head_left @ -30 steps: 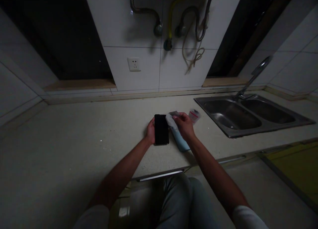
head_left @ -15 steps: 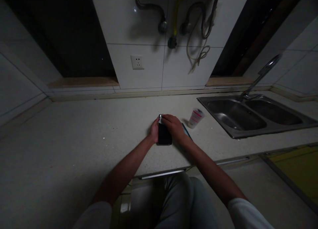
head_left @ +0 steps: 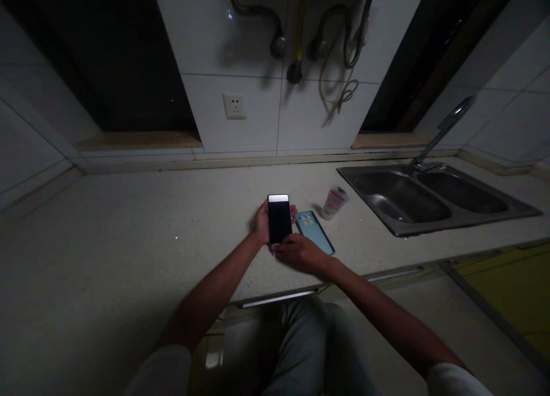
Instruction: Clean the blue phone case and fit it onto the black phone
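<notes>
A black smartphone (head_left: pixel 279 221) with a bright white strip across its top end lies in my left hand (head_left: pixel 260 223). That hand wraps it from behind and beneath, and its fingertips show past the phone's right edge. At the phone's bottom end, my right hand (head_left: pixel 301 251) has its fingers bent together on the lower edge. Just to the right, a light blue phone case (head_left: pixel 315 234) with camera cutouts rests on the counter. Beyond the case stands a clear plastic cup (head_left: pixel 334 203) with red markings, leaning slightly.
The pale countertop (head_left: pixel 129 224) runs along a tiled wall. On the right, a double steel sink (head_left: pixel 399 204) is set in it, with a tap (head_left: pixel 442 129) behind. A socket (head_left: pixel 234 106) and hoses (head_left: pixel 296 40) are on the wall; a drawer edge (head_left: pixel 279 298) sits below.
My right hand has slid from the phone's top end down to its bottom end. The white strip on the phone now spans its full width, and the blue case has come into fuller view.
</notes>
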Tool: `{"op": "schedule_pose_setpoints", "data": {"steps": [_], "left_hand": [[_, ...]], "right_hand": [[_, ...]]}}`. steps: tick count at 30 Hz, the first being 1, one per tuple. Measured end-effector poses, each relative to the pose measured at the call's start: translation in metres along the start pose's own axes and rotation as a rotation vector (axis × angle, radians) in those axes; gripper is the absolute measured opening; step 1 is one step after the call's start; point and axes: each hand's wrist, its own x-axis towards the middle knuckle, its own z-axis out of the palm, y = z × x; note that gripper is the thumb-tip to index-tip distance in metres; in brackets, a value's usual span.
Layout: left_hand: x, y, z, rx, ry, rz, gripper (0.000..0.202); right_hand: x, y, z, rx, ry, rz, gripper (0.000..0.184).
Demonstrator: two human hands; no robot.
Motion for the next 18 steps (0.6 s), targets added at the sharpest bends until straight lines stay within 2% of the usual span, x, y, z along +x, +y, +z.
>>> {"op": "schedule_pose_setpoints", "data": {"steps": [2, 3, 7, 9, 11, 13, 18], "left_hand": [[-0.002, -0.001, 0.003, -0.012, -0.017, -0.026, 0.068], [-0.003, -0.001, 0.004, -0.014, -0.025, -0.039, 0.069], [-0.003, -0.002, 0.004, 0.036, -0.014, -0.076, 0.065], [-0.003, -0.002, 0.003, 0.066, 0.022, -0.073, 0.059], [-0.004, -0.002, 0.004, 0.076, 0.036, -0.067, 0.052], [-0.005, -0.003, 0.005, 0.079, 0.023, -0.081, 0.048], [-0.006, -0.007, 0.009, 0.077, 0.035, -0.051, 0.043]], "right_hand": [[-0.006, -0.003, -0.007, 0.049, 0.008, -0.071, 0.022], [-0.007, -0.003, -0.011, 0.067, 0.058, -0.078, 0.026], [-0.002, 0.010, -0.025, 0.071, 0.434, 0.171, 0.038], [0.008, 0.020, -0.031, 0.034, 0.535, 0.323, 0.037], [0.021, 0.032, -0.034, -0.002, 0.562, 0.428, 0.037], [0.035, 0.044, -0.034, -0.045, 0.545, 0.474, 0.040], [0.056, 0.057, -0.021, -0.162, 0.412, 0.465, 0.040]]}}
